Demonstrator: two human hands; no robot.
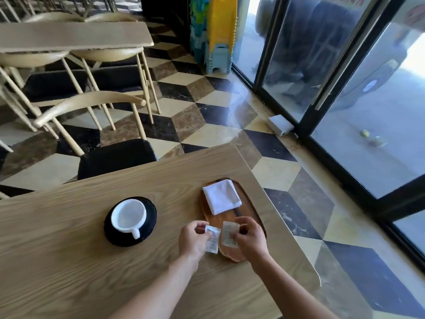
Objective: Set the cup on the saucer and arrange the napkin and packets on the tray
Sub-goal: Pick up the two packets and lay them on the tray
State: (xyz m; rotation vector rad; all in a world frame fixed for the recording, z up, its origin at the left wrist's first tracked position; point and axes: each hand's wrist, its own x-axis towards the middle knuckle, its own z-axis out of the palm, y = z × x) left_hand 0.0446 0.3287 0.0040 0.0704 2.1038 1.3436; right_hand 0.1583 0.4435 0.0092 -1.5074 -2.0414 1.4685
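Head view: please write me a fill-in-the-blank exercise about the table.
1. The white cup stands on the black ____.
2. The folded napkin lies on the wooden ____.
3. The left hand holds the white ____.
4. The right hand holds the brown packet over the tray's ____ end.

Missing words: saucer; tray; packet; near

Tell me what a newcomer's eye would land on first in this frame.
Probably the two hands at the near end of the wooden tray: the left hand holds a white packet at the tray's edge, the right hand a brownish packet over it. Next, the white cup on its black saucer to the left, and the folded white napkin on the tray's far end.
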